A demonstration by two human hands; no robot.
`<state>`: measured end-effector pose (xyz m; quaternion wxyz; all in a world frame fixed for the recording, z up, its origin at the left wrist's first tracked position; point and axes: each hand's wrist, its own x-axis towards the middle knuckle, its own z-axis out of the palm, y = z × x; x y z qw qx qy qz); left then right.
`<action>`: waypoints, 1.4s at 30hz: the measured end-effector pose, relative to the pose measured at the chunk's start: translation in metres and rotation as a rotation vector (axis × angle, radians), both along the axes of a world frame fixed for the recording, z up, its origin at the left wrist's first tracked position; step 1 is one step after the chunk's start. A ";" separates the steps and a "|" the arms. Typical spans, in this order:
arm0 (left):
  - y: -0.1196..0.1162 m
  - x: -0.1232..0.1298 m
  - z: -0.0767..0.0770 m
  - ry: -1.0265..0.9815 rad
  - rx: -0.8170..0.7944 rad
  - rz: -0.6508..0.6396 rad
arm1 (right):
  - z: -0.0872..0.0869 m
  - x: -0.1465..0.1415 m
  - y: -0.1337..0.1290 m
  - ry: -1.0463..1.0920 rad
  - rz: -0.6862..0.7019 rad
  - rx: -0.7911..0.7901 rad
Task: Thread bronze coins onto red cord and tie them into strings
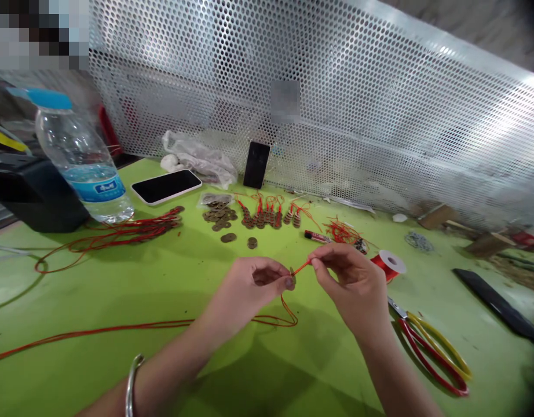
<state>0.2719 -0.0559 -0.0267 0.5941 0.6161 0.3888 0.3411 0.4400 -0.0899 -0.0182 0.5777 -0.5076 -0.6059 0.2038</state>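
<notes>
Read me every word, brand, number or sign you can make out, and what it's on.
No text is readable here.
Bottle label: white marks on dark blue, too small and blurred.
Tube: printing, if any, too small.
Held coin: nearly edge-on, nothing readable.
Coin pile: any markings too small.

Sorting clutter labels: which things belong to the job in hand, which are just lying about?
Job (unheld items likely):
coin in left hand
red cord in right hand
loose coins
corded coins
red spool
scissors

Apparently just lying about:
water bottle
white-edged phone
plastic bag
</notes>
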 end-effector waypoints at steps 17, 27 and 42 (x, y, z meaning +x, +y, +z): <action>-0.002 0.006 -0.001 -0.135 -0.164 -0.025 | 0.004 0.036 0.012 0.053 0.028 -0.058; -0.001 0.006 -0.001 -0.227 -0.228 0.016 | 0.008 0.023 0.005 -0.358 -0.033 0.008; -0.004 0.004 0.001 -0.124 -0.119 -0.024 | 0.011 0.009 0.003 -0.233 0.257 -0.402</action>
